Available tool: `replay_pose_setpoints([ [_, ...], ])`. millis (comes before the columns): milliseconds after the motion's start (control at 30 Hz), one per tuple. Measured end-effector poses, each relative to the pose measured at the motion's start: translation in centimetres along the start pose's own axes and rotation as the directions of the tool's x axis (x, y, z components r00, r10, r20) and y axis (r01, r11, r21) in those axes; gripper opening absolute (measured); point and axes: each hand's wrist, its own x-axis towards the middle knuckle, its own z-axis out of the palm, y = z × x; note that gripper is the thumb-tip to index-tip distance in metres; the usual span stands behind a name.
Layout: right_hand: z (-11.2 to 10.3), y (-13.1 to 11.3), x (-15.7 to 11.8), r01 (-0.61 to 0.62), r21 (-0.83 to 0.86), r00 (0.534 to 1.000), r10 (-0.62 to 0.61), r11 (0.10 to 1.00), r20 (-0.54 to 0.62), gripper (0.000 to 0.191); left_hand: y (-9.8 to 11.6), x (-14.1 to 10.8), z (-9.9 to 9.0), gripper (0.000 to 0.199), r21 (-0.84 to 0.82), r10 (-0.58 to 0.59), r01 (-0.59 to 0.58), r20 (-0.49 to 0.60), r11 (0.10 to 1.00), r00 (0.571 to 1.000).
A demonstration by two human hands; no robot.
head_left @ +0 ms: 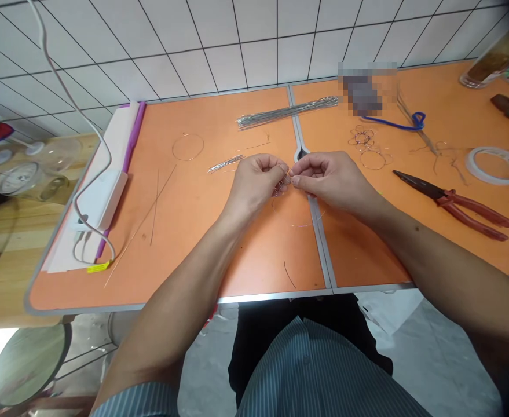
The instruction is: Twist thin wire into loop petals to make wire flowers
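My left hand (259, 176) and my right hand (331, 176) meet over the seam of the orange table (202, 231), thumbs and forefingers pinched together. Between them is a thin wire ring (300, 225), its lower arc hanging below my fingers. Small wire loops show under my left fingertips; their exact shape is too fine to tell. Just behind my left hand lies a short bundle of thin wires (226, 164). Beyond my right hand rests a flower-shaped wire piece (362, 137). Off to the left is a single wire ring (189, 160).
A long bundle of straight wires (286, 113) lies at the back. Red-handled pliers (447, 198) and a white tape roll (473, 169) are at right, near a blue twist tie (393, 123). On the left sits a white power strip (104, 202) with its cable. A drink glass (482, 69) stands back right.
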Motion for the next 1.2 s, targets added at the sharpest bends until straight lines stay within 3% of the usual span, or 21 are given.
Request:
replay_pose_setpoints([
  [367,0.3,0.3,-0.3,0.186,-0.182,0.981,-0.194,0.966,-0.029,0.007,-0.2,0.2,0.2,0.019,-0.032,0.046,-0.047,-0.012,0.998,0.999],
  [600,-0.8,-0.5,0.1,0.017,-0.048,1.0,-0.017,0.999,-0.005,0.015,0.3,-0.4,0.3,0.02,0.013,0.062,-0.063,0.066,0.998,0.996],
  [833,-1.1,-0.1,0.4,-0.132,0.108,0.991,0.132,0.985,0.007,0.023,0.0,-0.2,0.1,0.018,-0.123,-0.053,0.072,0.156,0.99,0.986],
  [1200,-1.1,0.1,0.4,-0.118,0.237,0.992,0.126,0.964,-0.018,0.022,-0.4,-0.4,0.5,0.004,-0.18,-0.059,0.089,0.166,0.98,0.984],
])
